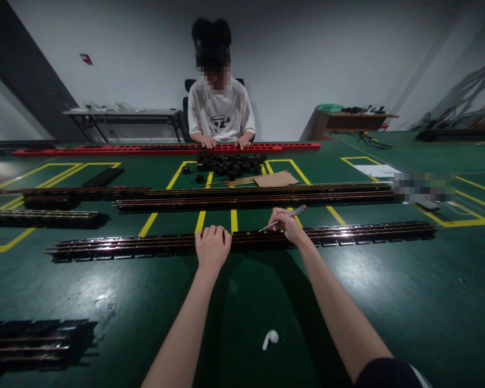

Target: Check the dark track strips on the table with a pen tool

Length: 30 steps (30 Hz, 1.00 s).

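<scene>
A long black strip [153, 245] with copper-coloured bars along it lies crosswise on the green table in front of me. My left hand [213, 245] grips it near the middle, fingers curled over the top. To the right, my right hand [286, 223] pinches a slim silver pen-like tool [294, 212]. The tool slants down to the left, its thin tip at the strip's upper edge; whether it touches cannot be told. A white wireless earbud [270, 338] lies on the table between my forearms.
More barred black strips [258, 198] lie beyond, with others at left and lower left. Past them are a pile of small black parts [230, 164], brown cardboard [277, 179] and a red slotted rail [165, 148]. A co-worker [220, 113] sits opposite, both hands on that rail.
</scene>
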{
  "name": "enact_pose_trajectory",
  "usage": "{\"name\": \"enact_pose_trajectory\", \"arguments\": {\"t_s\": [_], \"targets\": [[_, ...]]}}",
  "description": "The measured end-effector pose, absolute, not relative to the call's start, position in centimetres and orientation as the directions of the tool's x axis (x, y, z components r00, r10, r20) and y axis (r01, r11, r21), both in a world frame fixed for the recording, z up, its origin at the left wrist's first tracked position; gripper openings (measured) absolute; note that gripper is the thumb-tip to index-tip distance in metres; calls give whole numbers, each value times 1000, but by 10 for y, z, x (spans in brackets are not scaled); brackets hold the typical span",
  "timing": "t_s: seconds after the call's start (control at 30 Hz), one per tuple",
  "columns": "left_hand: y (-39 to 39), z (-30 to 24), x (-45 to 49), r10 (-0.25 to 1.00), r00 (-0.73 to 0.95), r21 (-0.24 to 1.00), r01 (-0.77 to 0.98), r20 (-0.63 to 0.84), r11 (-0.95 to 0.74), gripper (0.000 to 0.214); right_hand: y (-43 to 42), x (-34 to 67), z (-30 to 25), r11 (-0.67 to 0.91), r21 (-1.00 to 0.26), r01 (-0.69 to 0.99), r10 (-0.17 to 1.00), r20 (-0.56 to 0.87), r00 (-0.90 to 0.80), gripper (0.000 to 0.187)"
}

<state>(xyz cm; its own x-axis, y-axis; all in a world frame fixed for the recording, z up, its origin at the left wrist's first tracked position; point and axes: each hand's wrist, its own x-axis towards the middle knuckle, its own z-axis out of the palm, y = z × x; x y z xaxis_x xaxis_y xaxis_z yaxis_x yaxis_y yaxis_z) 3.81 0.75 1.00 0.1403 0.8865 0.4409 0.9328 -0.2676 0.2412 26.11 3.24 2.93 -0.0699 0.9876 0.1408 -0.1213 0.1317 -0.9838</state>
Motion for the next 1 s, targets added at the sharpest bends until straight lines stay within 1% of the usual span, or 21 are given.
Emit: {"name": "enact_pose_trajectory", "arguments": {"t_s": [0.43, 0.67, 0.73, 0.87, 0.93, 1.0], "targets": [[8, 11, 38, 886, 129, 256, 930, 445, -264, 36, 31, 273, 32, 133, -989, -66, 987, 138, -77, 17], [5, 10, 41, 875, 145, 213, 939, 462, -269, 38, 32, 269, 31, 146, -986, -82, 987, 151, -61, 18], [4, 9, 47, 863, 163, 210, 933, 478, -292, 39, 32, 267, 31, 151, -985, -85, 986, 156, -56, 19], [2, 9, 58, 827, 281, 193, 889, 487, -416, 38, 30, 266, 34, 159, -984, -82, 985, 163, -54, 19], [2, 10, 60, 832, 300, 186, 887, 467, -423, 39, 30, 265, 35, 161, -984, -77, 985, 165, -54, 19], [3, 12, 60, 848, 284, 183, 899, 447, -397, 40, 30, 264, 35, 165, -984, -74, 984, 169, -56, 19]]}}
